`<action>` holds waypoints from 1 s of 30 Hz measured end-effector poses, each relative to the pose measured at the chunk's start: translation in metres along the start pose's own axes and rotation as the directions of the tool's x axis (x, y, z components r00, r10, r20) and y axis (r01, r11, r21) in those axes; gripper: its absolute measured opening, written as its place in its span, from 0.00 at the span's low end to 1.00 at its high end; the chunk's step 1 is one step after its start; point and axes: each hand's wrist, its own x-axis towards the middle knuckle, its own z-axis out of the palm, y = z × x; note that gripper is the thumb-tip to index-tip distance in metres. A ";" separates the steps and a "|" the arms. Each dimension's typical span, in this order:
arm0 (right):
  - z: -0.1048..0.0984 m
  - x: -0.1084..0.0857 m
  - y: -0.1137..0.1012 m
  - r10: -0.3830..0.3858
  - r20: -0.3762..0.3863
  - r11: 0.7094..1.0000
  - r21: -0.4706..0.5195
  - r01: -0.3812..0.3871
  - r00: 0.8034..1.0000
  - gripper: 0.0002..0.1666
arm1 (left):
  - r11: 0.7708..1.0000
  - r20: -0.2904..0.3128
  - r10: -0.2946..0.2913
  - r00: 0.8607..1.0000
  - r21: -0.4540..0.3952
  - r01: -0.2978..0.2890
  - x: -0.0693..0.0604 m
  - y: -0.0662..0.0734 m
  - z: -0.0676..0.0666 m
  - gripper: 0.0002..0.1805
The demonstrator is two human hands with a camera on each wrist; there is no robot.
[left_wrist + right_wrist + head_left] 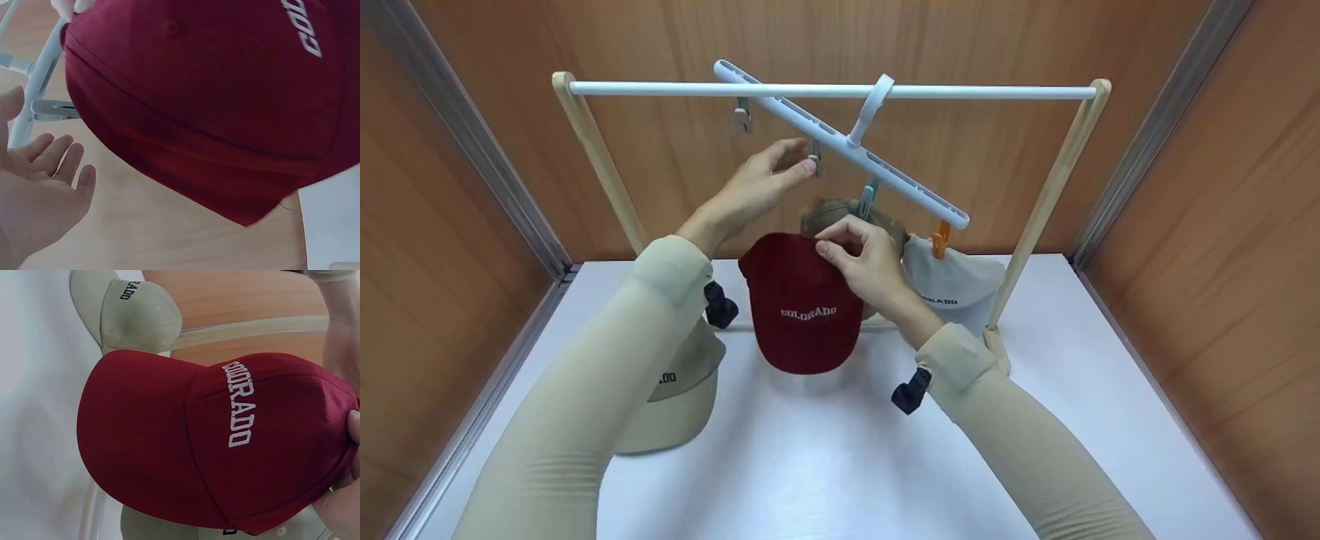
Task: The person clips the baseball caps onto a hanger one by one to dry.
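A dark red baseball cap (804, 300) with white COLORADO lettering hangs brim-down from my right hand (870, 266), whose thumb and fingers pinch its back edge. In the right wrist view, the cap (225, 439) covers much of the scene. My left hand (765, 180) is raised at a grey clip (815, 156) under the white hanger (840, 142). Seen from the left wrist, this hand (45, 191) has its thumb and fingers apart, beside the clip (53, 110) and not closed round it. The clip's tip is hidden behind the cap there.
The hanger hooks slantwise over a white rail (997, 92) on a wooden-legged rack. A brown cap (825, 214) hangs from a teal clip (867, 201), a light grey cap (952, 281) from an orange clip (940, 241). Another grey clip (742, 116) hangs left. A beige cap (679, 405) lies on the white table (810, 465).
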 end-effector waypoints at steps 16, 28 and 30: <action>0.006 0.005 -0.001 -0.026 -0.021 0.999 0.029 0.027 0.999 0.02 | 0.999 -0.051 0.002 0.999 -0.038 -0.004 0.004 0.006 0.004 0.33; 0.004 0.005 0.000 -0.021 -0.018 1.000 0.012 0.022 1.000 0.05 | 0.996 -0.111 0.090 0.990 0.022 -0.088 -0.005 -0.004 -0.004 0.27; 0.005 0.005 0.000 -0.027 -0.017 1.000 0.008 0.027 0.999 0.05 | 0.994 -0.116 0.103 0.988 0.030 -0.101 -0.006 -0.006 -0.004 0.27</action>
